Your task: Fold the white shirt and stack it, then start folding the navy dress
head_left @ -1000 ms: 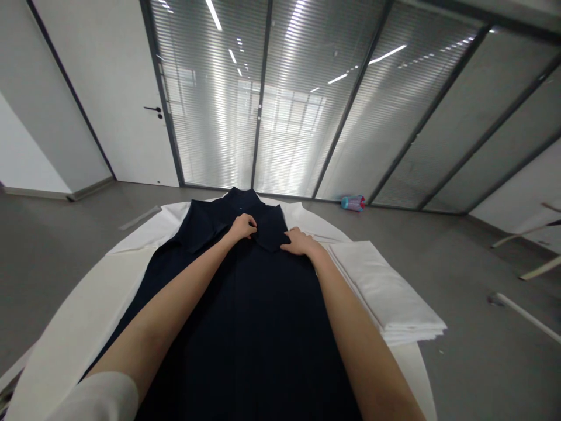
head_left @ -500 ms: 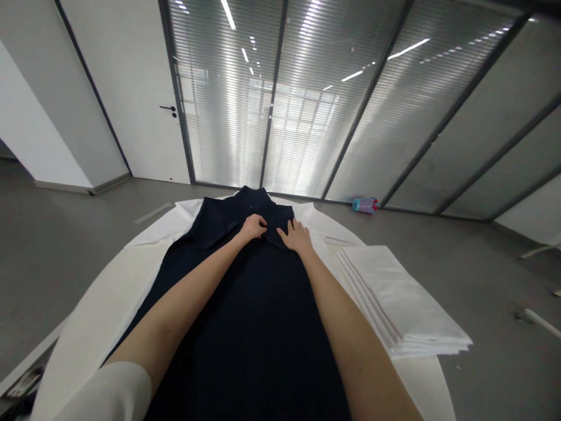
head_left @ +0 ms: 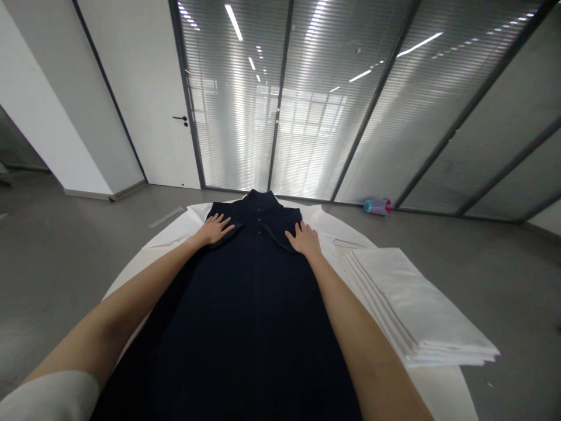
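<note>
A long dark navy garment (head_left: 245,316) with a stand collar and small buttons down the front lies flat, its collar pointing away from me. My left hand (head_left: 214,229) rests palm down on the garment's upper left edge, fingers spread. My right hand (head_left: 303,240) lies flat on the opposite side of the chest, beside a folded collar flap (head_left: 280,238). Neither hand grips the cloth. My forearms cover parts of the garment's sides.
A white sheet (head_left: 175,231) lies under the garment on a round white table. A stack of folded white cloth (head_left: 416,304) sits at the right. A blue and red bottle-like object (head_left: 377,207) stands on the grey floor by the glass partition (head_left: 307,105).
My left hand has moved outward from the garment's centre front and opened flat. My right hand stays near the same spot. The whole view has shifted as my head moved.
</note>
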Motion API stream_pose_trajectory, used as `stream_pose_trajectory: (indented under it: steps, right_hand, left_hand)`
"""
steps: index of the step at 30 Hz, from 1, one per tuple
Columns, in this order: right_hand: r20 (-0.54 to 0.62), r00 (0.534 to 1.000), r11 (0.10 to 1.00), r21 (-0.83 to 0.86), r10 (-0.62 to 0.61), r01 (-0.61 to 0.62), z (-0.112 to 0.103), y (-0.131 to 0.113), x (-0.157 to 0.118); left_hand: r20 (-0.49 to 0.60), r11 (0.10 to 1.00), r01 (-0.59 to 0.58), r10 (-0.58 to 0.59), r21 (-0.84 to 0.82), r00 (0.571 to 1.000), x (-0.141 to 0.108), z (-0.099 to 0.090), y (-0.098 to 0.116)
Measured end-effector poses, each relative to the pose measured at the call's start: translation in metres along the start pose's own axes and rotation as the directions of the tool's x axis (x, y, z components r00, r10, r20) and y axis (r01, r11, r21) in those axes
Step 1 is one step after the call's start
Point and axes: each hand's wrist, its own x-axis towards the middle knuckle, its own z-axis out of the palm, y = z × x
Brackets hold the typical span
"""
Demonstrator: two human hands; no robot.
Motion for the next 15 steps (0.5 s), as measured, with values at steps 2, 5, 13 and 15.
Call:
stream_pose_trajectory:
  steps: [2, 5, 13, 15]
  right_hand:
    - [-0.003, 1.000, 1.000, 0.001, 0.001, -0.001, 0.000, 0.000, -0.001]
    - [-0.007, 1.000, 1.000, 0.002, -0.004, 0.004, -0.001, -0.001, -0.001]
    - [0.008, 1.000, 1.000, -0.017, 0.003, -0.003, -0.001, -0.001, 0.000]
    - [0.009, 1.000, 1.000, -0.018, 0.002, -0.002, -0.001, -0.001, 0.000]
  left_hand:
    - [0.030, 0.999, 0.044, -0.045, 0.030, 0.999, -0.005, 0.011, -0.003]
    - [0.048, 0.994, 0.080, -0.084, 0.070, 0.995, -0.005, 0.018, 0.001]
    - [0.071, 0.989, 0.146, -0.148, 0.030, 0.987, 0.005, 0.010, 0.023]
    - [0.046, 0.993, 0.114, -0.114, 0.005, 0.992, 0.004, 0.013, 0.030]
